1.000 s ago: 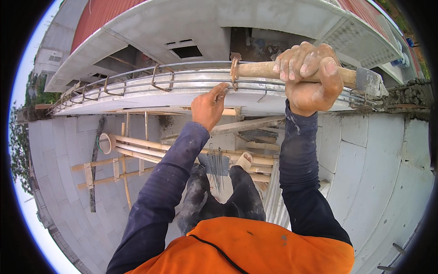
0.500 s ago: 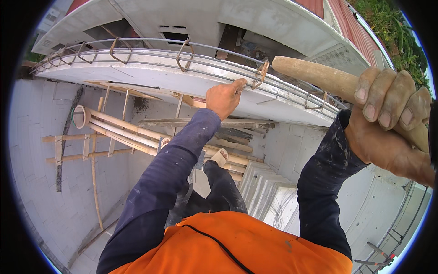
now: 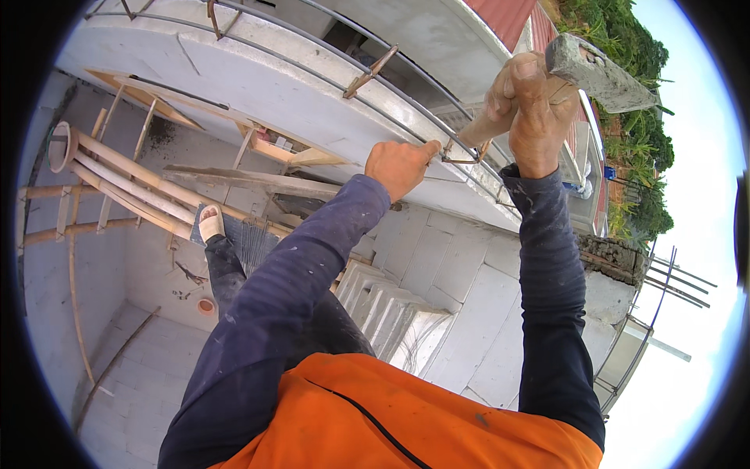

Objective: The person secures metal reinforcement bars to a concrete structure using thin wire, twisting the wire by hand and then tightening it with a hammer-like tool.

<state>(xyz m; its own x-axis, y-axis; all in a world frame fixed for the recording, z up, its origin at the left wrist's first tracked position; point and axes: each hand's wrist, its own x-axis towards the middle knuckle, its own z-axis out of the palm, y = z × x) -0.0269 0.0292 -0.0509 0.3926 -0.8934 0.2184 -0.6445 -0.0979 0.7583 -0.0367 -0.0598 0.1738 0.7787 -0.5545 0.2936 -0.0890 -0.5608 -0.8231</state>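
Note:
My right hand (image 3: 531, 117) is closed around a hammer’s wooden handle (image 3: 480, 133); its mortar-crusted head (image 3: 598, 74) points up and right. The handle’s far end reaches down to a bent steel stirrup (image 3: 462, 160) on the rebar along a curved concrete beam (image 3: 195, 66). Just left of that stirrup, my left hand (image 3: 397, 166) has its thumb and index finger pinched at the lower steel bar (image 3: 383, 116), close to the handle’s end. Another stirrup (image 3: 367, 74) hangs on the bars farther up and left.
Bamboo scaffolding (image 3: 133, 187) lies below, with my sandaled foot (image 3: 211, 223) on a board. A block wall (image 3: 426, 273) descends at the lower right, beside a rough concrete corner (image 3: 605, 258) with protruding rods. Red roofing (image 3: 500, 19) and trees (image 3: 633, 164) stand beyond the beam.
My view has rotated along the beam. My right hand and hammer swung right, then came back up and left, handle end down at the stirrup. My left hand stays at the bars.

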